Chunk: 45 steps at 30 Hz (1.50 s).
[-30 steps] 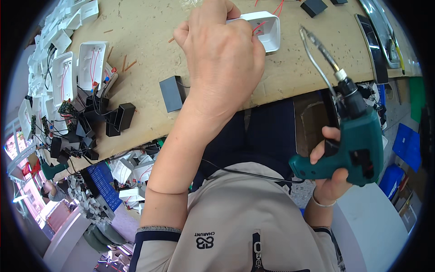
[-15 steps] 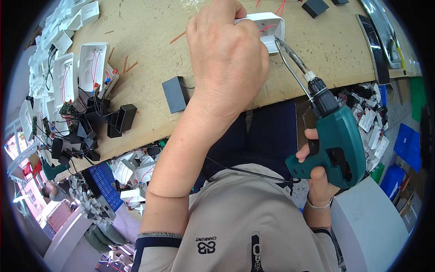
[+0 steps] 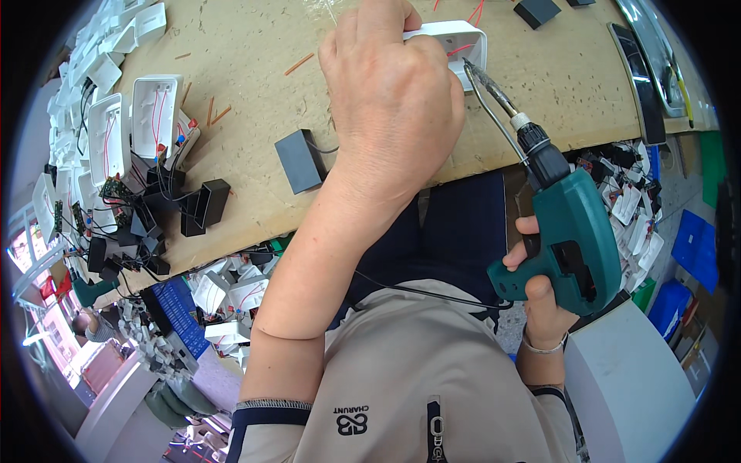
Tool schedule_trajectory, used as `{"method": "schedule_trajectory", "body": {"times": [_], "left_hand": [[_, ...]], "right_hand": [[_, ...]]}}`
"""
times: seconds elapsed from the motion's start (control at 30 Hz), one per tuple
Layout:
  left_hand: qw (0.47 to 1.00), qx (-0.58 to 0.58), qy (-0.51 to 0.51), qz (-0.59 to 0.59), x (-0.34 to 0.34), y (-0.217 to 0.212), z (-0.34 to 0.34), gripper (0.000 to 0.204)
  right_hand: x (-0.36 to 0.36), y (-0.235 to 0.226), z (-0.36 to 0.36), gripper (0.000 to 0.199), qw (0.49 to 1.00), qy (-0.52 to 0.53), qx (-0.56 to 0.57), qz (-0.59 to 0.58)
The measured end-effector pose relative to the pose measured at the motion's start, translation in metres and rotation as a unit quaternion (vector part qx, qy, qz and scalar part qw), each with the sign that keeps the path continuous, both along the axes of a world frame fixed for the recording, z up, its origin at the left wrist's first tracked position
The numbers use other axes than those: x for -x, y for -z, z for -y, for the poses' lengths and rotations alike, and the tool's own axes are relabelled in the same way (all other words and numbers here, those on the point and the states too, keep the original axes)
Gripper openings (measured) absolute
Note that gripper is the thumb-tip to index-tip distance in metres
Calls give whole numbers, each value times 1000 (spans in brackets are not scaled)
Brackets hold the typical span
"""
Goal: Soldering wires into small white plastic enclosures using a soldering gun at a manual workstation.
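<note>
My right hand (image 3: 549, 315) grips a green soldering gun (image 3: 583, 220) by its handle. The gun's thin metal tip and curved feed tube reach up to the open side of a white plastic housing (image 3: 477, 48). Inside that housing a red wire (image 3: 461, 50) shows near the tip. My left hand (image 3: 395, 104) is closed around the housing's left end; its fingertips are mostly hidden behind the back of the hand, so the exact hold cannot be seen. Beside my left wrist lies a small black box (image 3: 299, 162) with a thin cable running under the hand.
On the left stand white housings (image 3: 154, 116) with red wires, beside black boxes (image 3: 208, 204) and circuit boards. White shells (image 3: 104, 73) are heaped at far left. A phone (image 3: 639, 85) lies at the right edge. Another black box (image 3: 536, 11) sits at the back.
The soldering gun has shifted slightly left and up, its tip further over the housing's opening. My left hand has moved a little to the right.
</note>
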<state>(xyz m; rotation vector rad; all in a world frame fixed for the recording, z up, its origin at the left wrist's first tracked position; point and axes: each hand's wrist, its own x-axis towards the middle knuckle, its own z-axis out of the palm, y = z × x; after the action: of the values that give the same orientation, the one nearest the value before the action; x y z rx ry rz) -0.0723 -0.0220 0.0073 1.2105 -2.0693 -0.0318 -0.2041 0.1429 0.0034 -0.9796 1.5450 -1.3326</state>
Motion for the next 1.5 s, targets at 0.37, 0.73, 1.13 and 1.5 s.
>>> {"method": "schedule_trajectory", "body": {"times": [0.37,0.73,1.13,1.5], "left_hand": [[926,314,120,-172,4,46,35,7],[1000,-6,3,6,2,1,1,8],[1000,-15,1,-2,1,2,0,9],[984,147,59,-82,4,14,8,10]], "right_hand": [[0,3,5,72,1000,0,7,20],[6,4,6,48,997,-30,44,63],[2,-2,7,48,999,-18,39,20],[4,-4,5,49,999,-12,25,22]]}}
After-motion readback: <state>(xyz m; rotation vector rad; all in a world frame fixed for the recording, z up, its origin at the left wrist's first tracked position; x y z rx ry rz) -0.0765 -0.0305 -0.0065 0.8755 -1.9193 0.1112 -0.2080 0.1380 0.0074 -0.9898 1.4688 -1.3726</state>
